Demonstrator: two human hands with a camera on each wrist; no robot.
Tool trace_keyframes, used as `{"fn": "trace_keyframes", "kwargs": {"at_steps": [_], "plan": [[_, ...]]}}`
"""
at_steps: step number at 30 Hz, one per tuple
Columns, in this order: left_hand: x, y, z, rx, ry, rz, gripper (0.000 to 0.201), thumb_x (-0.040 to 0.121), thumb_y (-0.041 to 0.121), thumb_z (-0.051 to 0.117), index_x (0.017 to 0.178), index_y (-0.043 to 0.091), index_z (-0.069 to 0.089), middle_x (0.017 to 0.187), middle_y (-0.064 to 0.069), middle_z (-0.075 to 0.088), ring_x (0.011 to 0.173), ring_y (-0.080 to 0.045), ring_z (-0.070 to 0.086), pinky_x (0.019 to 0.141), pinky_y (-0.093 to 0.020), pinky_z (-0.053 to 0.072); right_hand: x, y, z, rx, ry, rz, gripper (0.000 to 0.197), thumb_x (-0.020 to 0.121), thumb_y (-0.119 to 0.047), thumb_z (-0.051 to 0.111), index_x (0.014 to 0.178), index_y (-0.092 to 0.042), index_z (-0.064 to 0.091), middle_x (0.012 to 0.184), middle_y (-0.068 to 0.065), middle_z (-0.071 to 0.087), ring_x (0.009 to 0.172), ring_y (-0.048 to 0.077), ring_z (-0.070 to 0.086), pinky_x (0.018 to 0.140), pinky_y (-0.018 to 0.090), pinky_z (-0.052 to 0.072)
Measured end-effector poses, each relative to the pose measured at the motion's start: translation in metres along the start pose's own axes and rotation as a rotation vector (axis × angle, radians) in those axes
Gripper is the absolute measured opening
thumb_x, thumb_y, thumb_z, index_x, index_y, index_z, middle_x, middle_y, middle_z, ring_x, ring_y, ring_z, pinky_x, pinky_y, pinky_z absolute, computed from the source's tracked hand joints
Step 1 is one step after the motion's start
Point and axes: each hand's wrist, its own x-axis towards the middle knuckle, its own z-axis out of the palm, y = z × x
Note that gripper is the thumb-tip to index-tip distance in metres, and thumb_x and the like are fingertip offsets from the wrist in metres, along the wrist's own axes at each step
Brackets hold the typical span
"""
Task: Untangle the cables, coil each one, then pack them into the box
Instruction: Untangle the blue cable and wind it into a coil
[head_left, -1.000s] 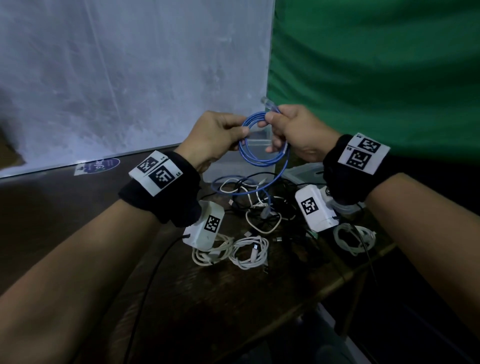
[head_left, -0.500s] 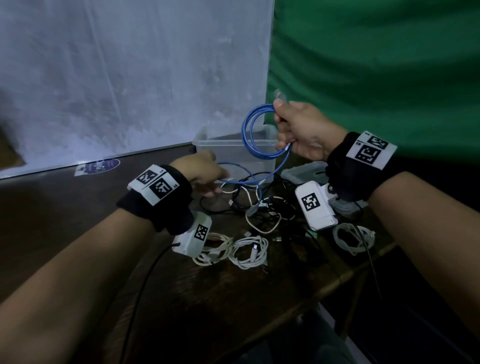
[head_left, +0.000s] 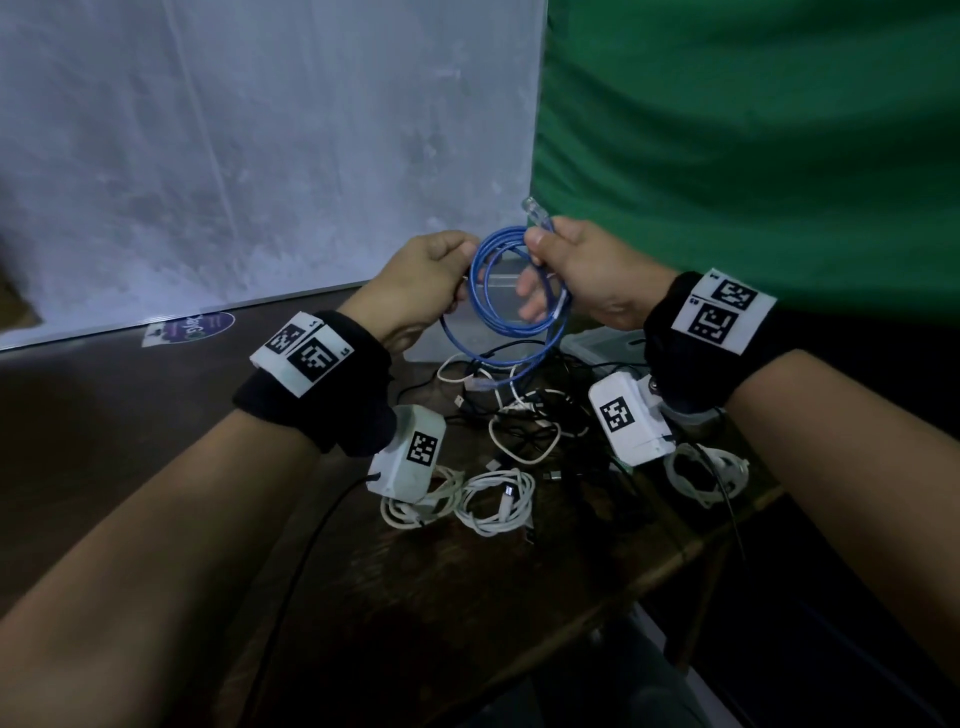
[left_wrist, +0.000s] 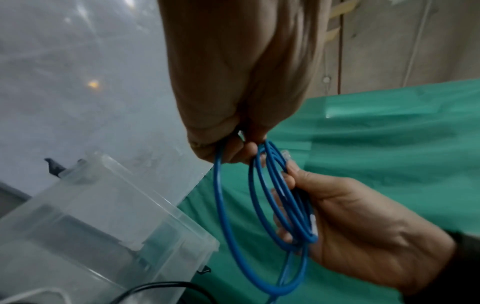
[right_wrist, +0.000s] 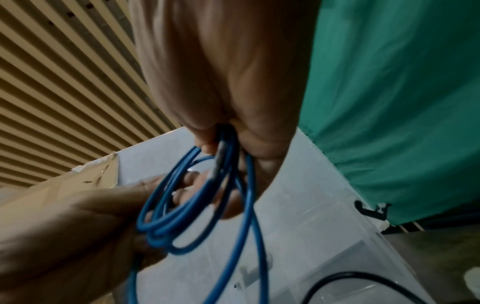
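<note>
Fingers (head_left: 540, 241) of the right hand (head_left: 587, 280) are curling round the blue cable (head_left: 511, 306), pinching its plug end upright above the coil. The left hand (head_left: 415, 286), wrist raised level with it, is gripping the coil's opposite side. Nearer than the coil, white coiled cables (head_left: 496, 501) are lying on the table (head_left: 441, 597). Just beyond the coil, the clear box (left_wrist: 109, 216) is standing open.
</note>
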Motion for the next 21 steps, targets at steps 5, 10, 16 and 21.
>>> {"fn": "trace_keyframes", "kwargs": {"at_steps": [5,10,16,21], "plan": [[0.001,0.004,0.002,-0.175,0.064,-0.042,0.02,0.101,0.01,0.038,0.092,0.011,0.056,0.07,-0.001,0.048,0.053,-0.005,0.041,0.048,-0.015,0.035,0.003,0.005,0.004,0.069,0.122,-0.075,0.026,0.104,-0.018,0.032,0.077,-0.018,0.034,0.058,0.0,0.031,0.037,0.005,0.03,0.042,0.022,0.037],[-0.001,-0.005,-0.002,-0.239,0.164,-0.124,0.009,0.095,-0.003,0.044,0.095,0.005,0.049,0.075,-0.008,0.06,0.051,-0.007,0.057,0.054,-0.016,0.051,0.008,0.003,-0.002,0.175,0.272,-0.086,0.025,0.103,-0.017,0.033,0.079,-0.019,0.033,0.058,-0.001,0.027,0.038,0.005,0.027,0.044,0.024,0.036],[0.007,-0.008,-0.001,-0.204,0.249,-0.017,0.02,0.092,-0.005,0.048,0.081,0.01,0.057,0.07,-0.005,0.06,0.052,-0.007,0.052,0.053,-0.019,0.048,0.005,0.008,0.0,-0.002,0.168,-0.032,0.019,0.103,-0.019,0.032,0.084,-0.02,0.035,0.064,0.003,0.048,0.033,0.009,0.043,0.034,0.015,0.032],[0.01,-0.014,0.001,-0.065,0.224,0.061,0.016,0.091,-0.003,0.051,0.09,0.004,0.065,0.062,-0.004,0.055,0.045,-0.002,0.045,0.052,-0.016,0.044,0.005,0.009,0.006,-0.029,0.1,-0.036,0.02,0.102,-0.014,0.036,0.083,-0.02,0.031,0.061,0.002,0.039,0.032,0.008,0.036,0.045,0.028,0.035]]}}
